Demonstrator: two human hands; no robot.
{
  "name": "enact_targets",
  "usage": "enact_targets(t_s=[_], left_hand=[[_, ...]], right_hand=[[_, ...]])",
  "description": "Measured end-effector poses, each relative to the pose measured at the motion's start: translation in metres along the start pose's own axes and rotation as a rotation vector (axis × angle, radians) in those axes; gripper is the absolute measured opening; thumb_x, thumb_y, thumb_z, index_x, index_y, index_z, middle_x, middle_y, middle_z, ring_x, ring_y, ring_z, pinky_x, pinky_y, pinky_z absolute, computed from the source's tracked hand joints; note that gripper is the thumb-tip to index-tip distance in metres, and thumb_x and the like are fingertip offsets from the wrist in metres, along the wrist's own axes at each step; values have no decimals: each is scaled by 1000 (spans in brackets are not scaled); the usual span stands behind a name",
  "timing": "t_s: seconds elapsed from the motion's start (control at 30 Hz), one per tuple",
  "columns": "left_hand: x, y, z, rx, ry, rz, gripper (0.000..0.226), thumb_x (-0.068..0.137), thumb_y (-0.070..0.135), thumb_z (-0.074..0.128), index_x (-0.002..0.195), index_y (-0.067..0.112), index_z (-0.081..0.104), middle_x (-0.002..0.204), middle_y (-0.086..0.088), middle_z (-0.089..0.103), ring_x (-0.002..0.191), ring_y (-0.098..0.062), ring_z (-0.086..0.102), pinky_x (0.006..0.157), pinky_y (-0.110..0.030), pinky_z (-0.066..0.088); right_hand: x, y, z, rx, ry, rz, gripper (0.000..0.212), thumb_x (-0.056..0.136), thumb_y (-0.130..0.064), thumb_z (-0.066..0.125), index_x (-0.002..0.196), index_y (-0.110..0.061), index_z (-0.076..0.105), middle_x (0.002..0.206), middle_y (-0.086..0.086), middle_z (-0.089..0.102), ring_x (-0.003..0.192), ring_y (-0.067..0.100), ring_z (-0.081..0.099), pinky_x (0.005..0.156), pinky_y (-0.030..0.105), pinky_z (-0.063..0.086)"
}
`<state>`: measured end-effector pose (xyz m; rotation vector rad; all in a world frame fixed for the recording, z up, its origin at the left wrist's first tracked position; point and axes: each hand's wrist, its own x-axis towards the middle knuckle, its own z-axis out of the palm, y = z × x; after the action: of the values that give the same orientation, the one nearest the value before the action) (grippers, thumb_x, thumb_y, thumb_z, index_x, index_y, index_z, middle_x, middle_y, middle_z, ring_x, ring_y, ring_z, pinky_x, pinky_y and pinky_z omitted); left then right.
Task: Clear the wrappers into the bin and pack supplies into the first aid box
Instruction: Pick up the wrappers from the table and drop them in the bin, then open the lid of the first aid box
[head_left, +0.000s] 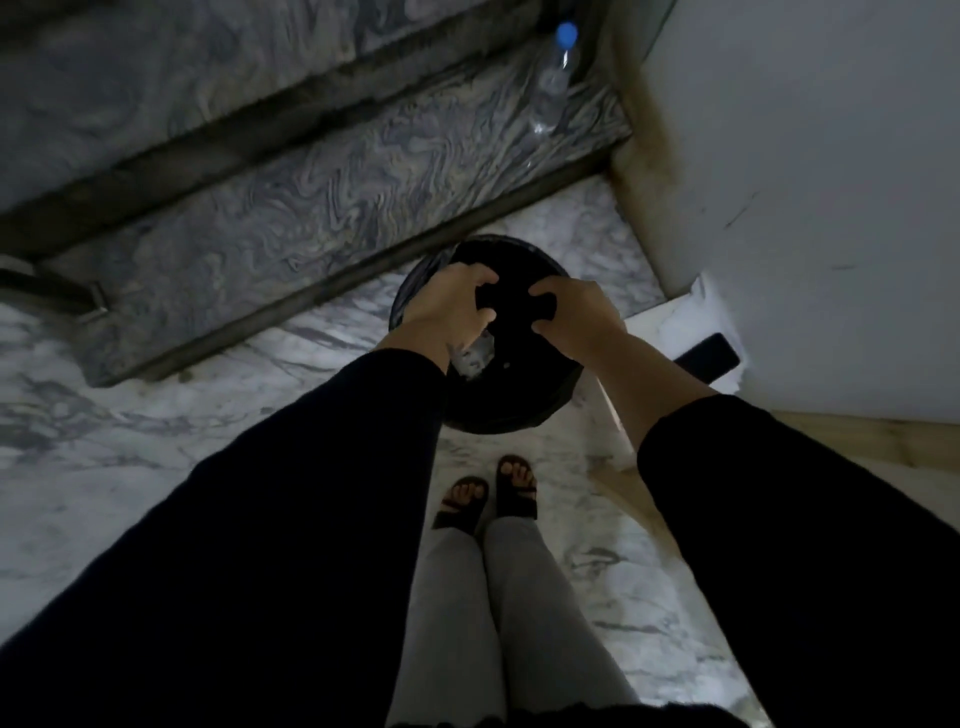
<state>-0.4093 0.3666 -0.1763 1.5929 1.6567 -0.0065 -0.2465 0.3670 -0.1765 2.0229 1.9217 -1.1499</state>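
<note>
A round black bin (493, 422) stands on the marble floor at the foot of the steps. Both hands hover over its opening. My left hand (448, 307) is above the left side of the rim, fingers curled and apart. My right hand (577, 323) is above the right side, fingers likewise spread, and nothing shows in either hand. A pale crinkled wrapper (475, 356) lies inside the bin under my left wrist. The rest of the bin's inside is too dark to make out. No first aid box is in view.
Grey marble steps (322, 208) rise behind the bin, with a clear plastic bottle (553, 78) with a blue cap on one step. A white wall (805, 208) is at the right. A flat black object (709, 358) lies on white paper beside the bin. My sandalled feet (488, 496) are just in front.
</note>
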Motion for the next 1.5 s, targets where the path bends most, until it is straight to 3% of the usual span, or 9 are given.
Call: enact_targets(t_s=[0.23, 0.43, 0.73, 1.0, 1.13, 1.33, 1.5], left_hand=[[-62, 76, -57, 118, -34, 231, 43, 88, 16, 65, 130, 15, 56, 135, -9, 57, 124, -26, 54, 106, -39, 44], [-120, 165, -71, 293, -34, 477, 40, 89, 19, 63, 129, 16, 56, 133, -7, 59, 122, -26, 56, 102, -36, 46], [-189, 305, -8, 487, -120, 854, 40, 92, 20, 61, 132, 17, 55, 137, -3, 57, 125, -23, 54, 103, -36, 44], [-242, 404, 86, 536, -189, 1133, 39, 92, 23, 56, 131, 23, 52, 142, -1, 45, 124, -27, 50, 97, -37, 45], [-253, 446, 123, 530, -200, 1181, 43, 91, 20, 58, 133, 23, 50, 146, 0, 40, 129, -23, 46, 101, -36, 43], [-248, 494, 167, 528, -157, 1258, 53, 89, 14, 60, 138, 27, 44, 149, 5, 38, 131, -21, 45, 97, -35, 46], [-231, 488, 196, 570, -58, 1292, 67, 94, 12, 57, 150, 28, 24, 160, 4, 20, 149, -20, 15, 117, -39, 25]], right_hand=[[-100, -5, -73, -36, 124, 41, 47, 85, -21, 65, 130, -22, 51, 136, 9, 54, 122, 28, 54, 97, 35, 45], [-207, 18, -125, -19, 357, 166, 42, 89, -24, 62, 130, -22, 52, 137, 9, 53, 123, 29, 52, 100, 40, 47], [-363, 100, -148, 92, 693, 481, 42, 89, -24, 62, 130, -24, 52, 138, 5, 53, 127, 27, 49, 98, 36, 44], [-466, 189, -136, 138, 840, 732, 45, 88, -18, 61, 132, -21, 52, 140, 5, 51, 131, 26, 42, 100, 37, 42], [-490, 228, -138, 69, 893, 790, 49, 88, -20, 61, 135, -20, 47, 140, 3, 49, 131, 25, 41, 100, 41, 45], [-477, 277, -153, 9, 917, 701, 61, 89, -17, 59, 144, -22, 31, 152, 7, 32, 142, 27, 26, 114, 42, 32], [-452, 308, -148, -66, 889, 657, 62, 95, -24, 51, 149, -21, 20, 159, 8, 17, 149, 27, 9, 122, 44, 10]])
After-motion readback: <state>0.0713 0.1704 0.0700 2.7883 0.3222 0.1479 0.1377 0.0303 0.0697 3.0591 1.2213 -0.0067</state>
